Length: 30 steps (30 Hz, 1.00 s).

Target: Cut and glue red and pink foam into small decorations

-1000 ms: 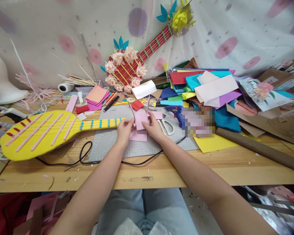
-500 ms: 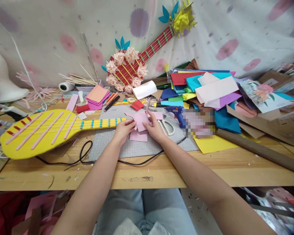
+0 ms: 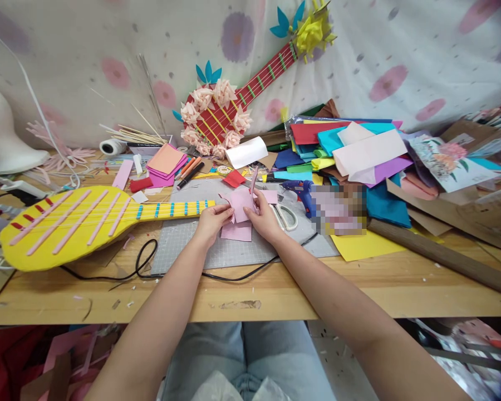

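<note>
A square of pink paper (image 3: pixel 239 205) is held between my two hands above the grey cutting mat (image 3: pixel 221 257). My left hand (image 3: pixel 210 224) pinches its left edge with thumb and fingers. At the right edge my right hand (image 3: pixel 265 218) grips it, and a narrow folded part of pink paper stands up beside those fingers. Another pink paper piece (image 3: pixel 236 233) lies flat on the mat underneath. White-handled scissors (image 3: pixel 291 219) rest just right of my right hand, their blades out of sight. The neck of a yellow paper guitar (image 3: pixel 69 229) reaches close to my left hand.
A blue glue gun (image 3: pixel 304 195) lies right of the scissors, and a black cable (image 3: pixel 237 278) crosses the front of the mat. Coloured paper (image 3: pixel 369 153) is heaped at the back right. Behind my hands leans a red flowered guitar (image 3: pixel 217 120).
The pink paper between my hands has shifted and bent slightly at its top edge. Both hands keep their grip in nearly the same place.
</note>
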Tool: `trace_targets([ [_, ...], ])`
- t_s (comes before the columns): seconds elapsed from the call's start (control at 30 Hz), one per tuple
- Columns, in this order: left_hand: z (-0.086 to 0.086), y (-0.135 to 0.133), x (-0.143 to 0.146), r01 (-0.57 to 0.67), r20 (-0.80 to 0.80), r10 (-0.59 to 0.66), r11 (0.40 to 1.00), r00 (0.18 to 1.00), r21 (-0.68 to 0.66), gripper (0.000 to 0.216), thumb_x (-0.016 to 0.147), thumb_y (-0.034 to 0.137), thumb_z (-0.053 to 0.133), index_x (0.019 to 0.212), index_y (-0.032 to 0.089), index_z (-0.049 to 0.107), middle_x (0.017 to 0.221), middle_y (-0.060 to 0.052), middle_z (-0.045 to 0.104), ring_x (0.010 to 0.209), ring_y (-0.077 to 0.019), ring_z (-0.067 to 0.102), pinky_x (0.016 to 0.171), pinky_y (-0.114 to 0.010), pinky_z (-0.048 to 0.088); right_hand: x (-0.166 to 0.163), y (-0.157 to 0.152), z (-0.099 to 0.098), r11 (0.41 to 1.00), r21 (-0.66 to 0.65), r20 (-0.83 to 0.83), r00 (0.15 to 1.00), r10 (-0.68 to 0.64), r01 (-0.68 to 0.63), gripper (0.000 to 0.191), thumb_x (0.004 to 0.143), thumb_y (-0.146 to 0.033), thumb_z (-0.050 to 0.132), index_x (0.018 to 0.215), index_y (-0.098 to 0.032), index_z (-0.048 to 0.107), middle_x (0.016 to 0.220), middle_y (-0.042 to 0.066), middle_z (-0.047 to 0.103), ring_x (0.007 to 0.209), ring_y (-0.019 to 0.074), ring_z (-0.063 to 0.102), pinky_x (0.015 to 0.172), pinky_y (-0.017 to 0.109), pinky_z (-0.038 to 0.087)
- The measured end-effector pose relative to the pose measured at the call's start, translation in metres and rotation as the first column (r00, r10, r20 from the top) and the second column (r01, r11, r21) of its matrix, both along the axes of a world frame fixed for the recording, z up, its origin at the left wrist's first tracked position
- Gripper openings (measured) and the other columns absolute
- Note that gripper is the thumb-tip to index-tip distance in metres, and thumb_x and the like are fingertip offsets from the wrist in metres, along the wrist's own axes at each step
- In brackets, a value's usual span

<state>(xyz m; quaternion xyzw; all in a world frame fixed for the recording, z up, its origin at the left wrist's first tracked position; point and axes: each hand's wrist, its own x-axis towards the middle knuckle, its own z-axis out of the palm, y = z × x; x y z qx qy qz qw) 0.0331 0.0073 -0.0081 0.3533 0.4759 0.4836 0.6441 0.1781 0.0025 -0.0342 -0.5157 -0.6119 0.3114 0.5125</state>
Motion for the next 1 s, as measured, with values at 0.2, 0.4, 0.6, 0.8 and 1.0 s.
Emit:
trace_targets([
  [0.2,-0.0025,0.0017,-0.0013,-0.022,-0.011,0.022,1.000,1.000,0.004,0.021,0.051,0.014,0.076,0.071,0.011,0.067,0.064,-0.002,0.063,0.056,-0.0074,0.054,0.063,-0.024,0.048,0.0001,0.0004,-0.0005,1.000,0.000,0.036,0.999,0.005,-0.005,0.057,0.073,-0.022,0.052,0.128,-0.022,0.037,0.105,0.007,0.056,0.091,0.0203,0.052,0.088,0.041,0.041],
  [0.4,-0.0043,0.0026,-0.0018,-0.037,-0.009,0.037,0.999,0.999,0.019,0.025,0.050,0.016,0.077,0.073,0.011,0.068,0.067,-0.003,0.065,0.058,-0.0077,0.054,0.061,-0.024,0.047,-0.0012,0.0004,-0.0002,1.000,-0.021,0.054,0.998,0.015,-0.014,0.058,0.074,-0.022,0.051,0.130,-0.020,0.035,0.106,0.008,0.055,0.091,0.0208,0.052,0.088,0.041,0.041],
  [0.6,-0.0061,0.0050,-0.0027,-0.039,0.003,0.039,0.999,0.999,0.033,0.025,0.049,0.017,0.077,0.072,0.012,0.068,0.072,-0.005,0.067,0.060,-0.0087,0.055,0.061,-0.024,0.048,-0.0013,0.0027,-0.0029,0.999,0.003,0.027,0.999,0.046,-0.046,0.057,0.074,-0.023,0.052,0.129,-0.021,0.035,0.101,0.007,0.056,0.084,0.0189,0.052,0.082,0.038,0.043],
  [0.8,-0.0034,0.0042,-0.0038,-0.043,-0.003,0.043,0.999,0.999,0.007,0.024,0.049,0.016,0.077,0.071,0.012,0.068,0.067,-0.004,0.066,0.058,-0.0081,0.055,0.062,-0.025,0.049,-0.0016,0.0031,-0.0038,0.998,-0.038,0.035,0.998,0.058,-0.057,0.057,0.074,-0.025,0.052,0.128,-0.021,0.034,0.103,0.008,0.057,0.089,0.0207,0.054,0.083,0.039,0.043],
  [1.0,-0.0040,0.0043,-0.0039,-0.042,-0.020,0.043,0.999,0.999,0.021,0.023,0.051,0.017,0.076,0.072,0.012,0.068,0.066,-0.004,0.066,0.058,-0.0084,0.055,0.063,-0.026,0.050,-0.0031,0.0033,-0.0025,0.999,-0.024,0.072,0.997,0.039,-0.037,0.056,0.073,-0.023,0.053,0.127,-0.022,0.036,0.103,0.007,0.058,0.090,0.0209,0.054,0.085,0.040,0.043],
])
